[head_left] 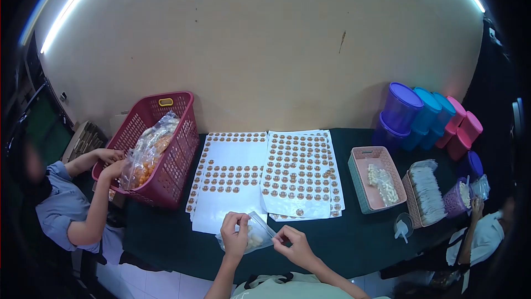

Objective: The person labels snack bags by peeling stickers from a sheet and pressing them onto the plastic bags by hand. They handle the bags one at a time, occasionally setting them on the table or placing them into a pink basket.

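A clear plastic bag (pixel 255 236) with pale pieces inside lies near the table's front edge, between my hands. My left hand (pixel 235 232) pinches the bag's upper left part. At its right end, my right hand (pixel 290 243) has its fingers closed on the bag's edge. Just beyond the hands, white sheets (pixel 232 152) carry rows of small round stickers. A further stack of sticker sheets (pixel 298 205) lies to the right, with one round sticker near its lower edge.
At left a person's hands (pixel 113 163) reach into a red basket (pixel 185 149) of filled bags. To the right are a pink-lined basket (pixel 365 196), a basket of packets (pixel 427 194), a small cup (pixel 404 224), coloured tubs (pixel 401 105) and another person (pixel 484 238).
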